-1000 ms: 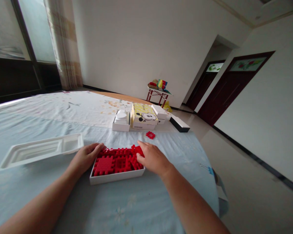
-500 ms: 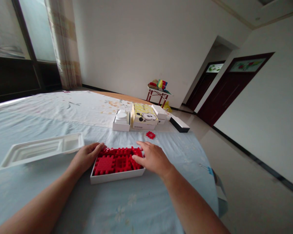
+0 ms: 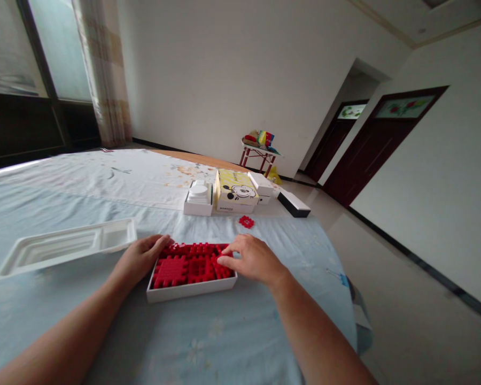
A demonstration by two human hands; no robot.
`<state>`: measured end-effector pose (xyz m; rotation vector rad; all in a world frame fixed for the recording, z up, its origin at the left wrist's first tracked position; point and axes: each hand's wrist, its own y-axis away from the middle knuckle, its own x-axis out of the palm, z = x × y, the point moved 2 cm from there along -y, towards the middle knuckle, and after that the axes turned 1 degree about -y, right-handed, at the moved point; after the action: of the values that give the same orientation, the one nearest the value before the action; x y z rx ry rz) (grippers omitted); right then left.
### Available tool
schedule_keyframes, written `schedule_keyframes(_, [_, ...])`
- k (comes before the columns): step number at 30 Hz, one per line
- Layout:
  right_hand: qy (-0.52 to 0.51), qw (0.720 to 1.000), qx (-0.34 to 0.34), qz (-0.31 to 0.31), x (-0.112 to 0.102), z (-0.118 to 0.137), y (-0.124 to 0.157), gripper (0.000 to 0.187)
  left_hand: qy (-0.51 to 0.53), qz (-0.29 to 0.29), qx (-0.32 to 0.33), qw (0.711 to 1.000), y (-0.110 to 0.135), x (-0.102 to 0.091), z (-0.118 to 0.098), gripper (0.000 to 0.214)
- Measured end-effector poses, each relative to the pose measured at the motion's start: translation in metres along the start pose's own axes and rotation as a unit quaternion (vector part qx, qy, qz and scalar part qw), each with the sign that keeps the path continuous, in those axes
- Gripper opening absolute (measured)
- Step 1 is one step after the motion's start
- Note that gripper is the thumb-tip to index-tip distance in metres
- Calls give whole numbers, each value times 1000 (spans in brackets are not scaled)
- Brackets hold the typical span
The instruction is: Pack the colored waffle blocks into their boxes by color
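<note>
1. The white box (image 3: pixel 190 290) of red interlocking pieces (image 3: pixel 190 264) lies on the table near the front edge, between both hands.
2. The left hand (image 3: pixel 138 259) rests against the box's left end, its fingers loosely curled with the thumb at the far corner; it grips nothing.
3. The right hand (image 3: pixel 252 259) lies over the right end of the box, with its fingertips (image 3: pixel 223 261) drawn narrow and pressed on the red pieces; whether they pinch one cannot be told.
4. A long white plastic tray (image 3: pixel 64 247) lies just left of the left hand, apart from the box.
5. One loose red piece (image 3: pixel 246 221) sits beyond the right hand, between the box and a row of cartons.
6. That row holds a white carton with round white inserts (image 3: pixel 199 198), a yellow carton (image 3: pixel 236 191) printed with a cartoon mouse face, and small white boxes (image 3: pixel 262 187); the writing on the yellow carton's front is too small to read.
7. A black-and-white long box (image 3: pixel 293 203) lies at the table's far right edge.
8. The table wears a pale blue cloth (image 3: pixel 208 337) with faint flowers.
9. Beyond it are white walls, a curtain (image 3: pixel 104 69), dark doors (image 3: pixel 379 139), and a small red-legged stand (image 3: pixel 258 155) piled with coloured things.
</note>
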<state>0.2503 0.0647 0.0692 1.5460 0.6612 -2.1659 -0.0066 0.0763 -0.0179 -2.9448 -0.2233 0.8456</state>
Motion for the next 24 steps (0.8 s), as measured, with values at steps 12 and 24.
schedule_keyframes(12, [-110, 993, -30, -1, 13, -17, -8, 21, 19, -2, -11, 1000, -3, 0, 6, 46])
schedule_keyframes(24, [-158, 969, 85, -169, 13, -77, -28, 32, 8, 10, 2, 1000, 1, 1, -1, 48])
